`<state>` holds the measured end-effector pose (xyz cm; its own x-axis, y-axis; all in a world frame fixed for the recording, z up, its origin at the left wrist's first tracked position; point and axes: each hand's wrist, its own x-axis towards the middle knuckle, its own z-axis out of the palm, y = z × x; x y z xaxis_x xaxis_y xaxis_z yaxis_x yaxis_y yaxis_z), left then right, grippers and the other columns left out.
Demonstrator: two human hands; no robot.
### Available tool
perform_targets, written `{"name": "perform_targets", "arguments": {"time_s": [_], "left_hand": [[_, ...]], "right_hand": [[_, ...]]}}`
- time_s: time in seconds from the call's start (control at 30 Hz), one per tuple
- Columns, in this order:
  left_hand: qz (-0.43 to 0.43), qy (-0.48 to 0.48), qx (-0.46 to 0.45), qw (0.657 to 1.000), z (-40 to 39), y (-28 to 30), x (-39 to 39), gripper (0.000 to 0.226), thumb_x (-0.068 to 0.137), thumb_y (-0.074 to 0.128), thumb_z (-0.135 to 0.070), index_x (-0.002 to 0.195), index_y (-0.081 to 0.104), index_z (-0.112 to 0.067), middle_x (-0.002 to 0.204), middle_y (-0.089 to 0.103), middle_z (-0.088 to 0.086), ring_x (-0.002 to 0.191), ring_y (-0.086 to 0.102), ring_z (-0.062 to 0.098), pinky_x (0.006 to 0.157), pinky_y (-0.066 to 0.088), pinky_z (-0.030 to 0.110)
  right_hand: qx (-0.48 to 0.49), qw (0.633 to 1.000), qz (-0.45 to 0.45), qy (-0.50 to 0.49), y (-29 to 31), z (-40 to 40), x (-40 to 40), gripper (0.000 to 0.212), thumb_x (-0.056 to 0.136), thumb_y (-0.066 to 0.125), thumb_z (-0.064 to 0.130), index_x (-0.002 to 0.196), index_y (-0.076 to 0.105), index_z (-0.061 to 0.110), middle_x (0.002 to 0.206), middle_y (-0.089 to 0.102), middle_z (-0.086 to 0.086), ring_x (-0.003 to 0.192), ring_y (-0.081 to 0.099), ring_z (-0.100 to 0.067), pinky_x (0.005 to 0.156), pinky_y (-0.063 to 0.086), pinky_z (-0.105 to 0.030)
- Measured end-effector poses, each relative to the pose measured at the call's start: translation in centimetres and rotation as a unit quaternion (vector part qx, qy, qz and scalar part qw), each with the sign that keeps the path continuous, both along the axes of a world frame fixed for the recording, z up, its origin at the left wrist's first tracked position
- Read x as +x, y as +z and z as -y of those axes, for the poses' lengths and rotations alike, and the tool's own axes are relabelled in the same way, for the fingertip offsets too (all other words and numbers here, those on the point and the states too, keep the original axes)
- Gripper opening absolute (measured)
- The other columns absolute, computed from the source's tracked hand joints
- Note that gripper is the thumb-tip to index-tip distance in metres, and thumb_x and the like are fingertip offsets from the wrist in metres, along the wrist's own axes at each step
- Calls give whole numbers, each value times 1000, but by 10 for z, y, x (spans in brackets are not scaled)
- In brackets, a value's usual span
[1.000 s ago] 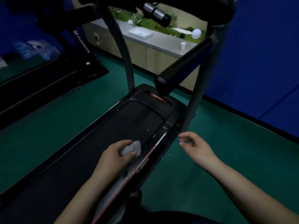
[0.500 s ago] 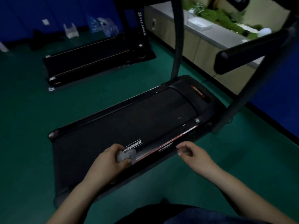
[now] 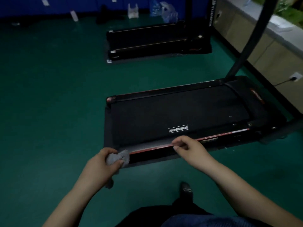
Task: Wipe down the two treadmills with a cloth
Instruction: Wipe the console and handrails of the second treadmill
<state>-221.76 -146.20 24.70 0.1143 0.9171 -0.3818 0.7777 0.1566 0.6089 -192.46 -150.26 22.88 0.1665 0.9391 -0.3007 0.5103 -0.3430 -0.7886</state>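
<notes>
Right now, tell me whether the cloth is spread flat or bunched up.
Bunched up: the cloth is a crumpled wad gripped in the left hand at the treadmill corner.

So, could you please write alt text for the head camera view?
A person's left hand holds a grey cloth at the rear corner of the near treadmill; the right hand hovers, loosely curled, over its side rail. A second treadmill stands behind.

Left hand (image 3: 100, 166) grips a crumpled grey cloth (image 3: 118, 158) against the rear corner of the near treadmill (image 3: 180, 115), at the end of its red-striped side rail (image 3: 205, 138). Right hand (image 3: 190, 147) hovers over that rail, fingers loosely curled, holding nothing. Second treadmill (image 3: 152, 41) stands well apart on the green floor (image 3: 49, 95).
</notes>
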Motion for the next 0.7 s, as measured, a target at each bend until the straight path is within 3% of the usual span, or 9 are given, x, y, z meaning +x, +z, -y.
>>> {"name": "perform_targets", "arguments": {"time_s": [0.1, 0.23, 0.37, 0.43, 0.63, 0.7], "left_hand": [[5, 39, -26, 999, 2, -8, -56, 25, 80, 72, -38, 98, 55, -39, 91, 67, -11, 78, 68, 9, 72, 55, 31], [6, 80, -35, 996, -10, -19, -109, 30, 80, 71, -38, 105, 57, -35, 95, 67, -8, 79, 68, 11, 74, 55, 32], [-7, 101, -47, 994, -40, -25, -150, 30, 82, 69, -37, 108, 53, -33, 93, 67, -3, 61, 69, 19, 53, 53, 27], [-15, 111, -55, 992, -59, -29, -172, 32, 82, 68, -36, 109, 53, -32, 96, 67, -2, 56, 69, 19, 53, 54, 28], [-77, 111, -62, 989, -131, -28, -231, 40, 83, 66, -41, 120, 53, -30, 111, 62, 1, 78, 60, 13, 55, 45, 22], [-72, 116, -64, 989, -155, -24, -248, 40, 83, 66, -40, 119, 53, -30, 110, 61, 0, 78, 62, 14, 51, 46, 20]], "right_hand": [[-3, 1000, 7, 17, -1, -14, -43, 19, 87, 65, 16, 89, 62, 34, 90, 66, 12, 78, 60, -6, 77, 48, -22], [-20, 998, 13, 51, 0, -40, -86, 16, 87, 65, 15, 91, 64, 30, 92, 66, 9, 85, 63, -11, 79, 49, -22], [-38, 996, 13, 82, -6, -86, -123, 14, 88, 64, 17, 91, 63, 31, 93, 66, 11, 85, 61, -6, 73, 45, -14], [-47, 994, 8, 93, -13, -115, -142, 14, 89, 63, 19, 92, 63, 32, 95, 66, 11, 86, 60, -3, 73, 44, -15], [-76, 986, -2, 150, -23, -214, -212, 10, 91, 61, 23, 97, 63, 30, 97, 65, 13, 88, 60, -2, 67, 44, -14], [-73, 983, -13, 166, -21, -245, -237, 11, 90, 62, 22, 95, 63, 32, 96, 65, 12, 86, 61, -3, 68, 44, -14]]}}
